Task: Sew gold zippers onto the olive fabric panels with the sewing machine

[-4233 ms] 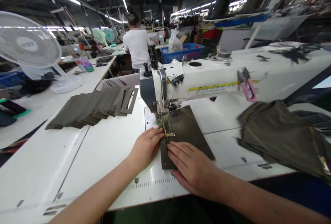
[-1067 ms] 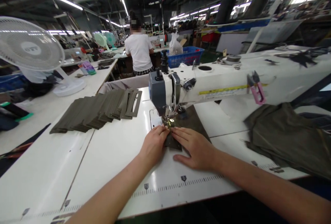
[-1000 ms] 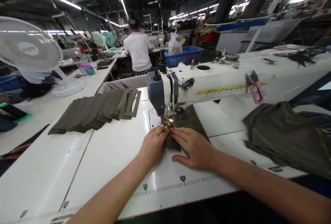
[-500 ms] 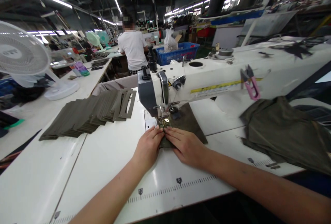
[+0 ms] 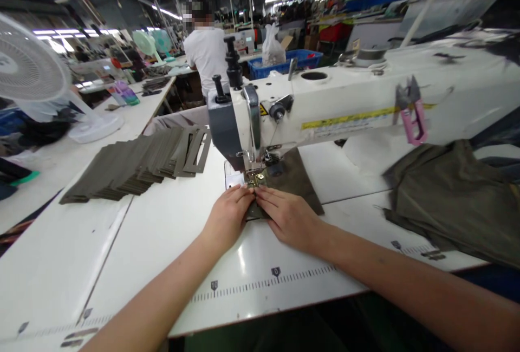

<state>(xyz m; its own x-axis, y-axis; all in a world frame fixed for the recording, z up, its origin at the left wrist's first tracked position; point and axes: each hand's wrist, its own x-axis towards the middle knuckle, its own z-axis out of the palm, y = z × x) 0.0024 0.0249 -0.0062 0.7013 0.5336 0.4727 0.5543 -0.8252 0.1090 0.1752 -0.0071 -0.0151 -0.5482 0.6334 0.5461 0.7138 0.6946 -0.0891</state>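
Olive fabric (image 5: 298, 181) under left hand (image 5: 228, 216), right hand (image 5: 289, 217), both grips open, pressing flat

The white sewing table (image 5: 162, 254) (ruler-marked) holds stacked olive fabric pieces (image 5: 122, 165) and a bunched cloth (image 5: 442, 200).

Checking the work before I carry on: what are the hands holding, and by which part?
The left hand and right hand press the olive fabric panel down at its near end, fingertips meeting just before the brass fitting under the presser foot.
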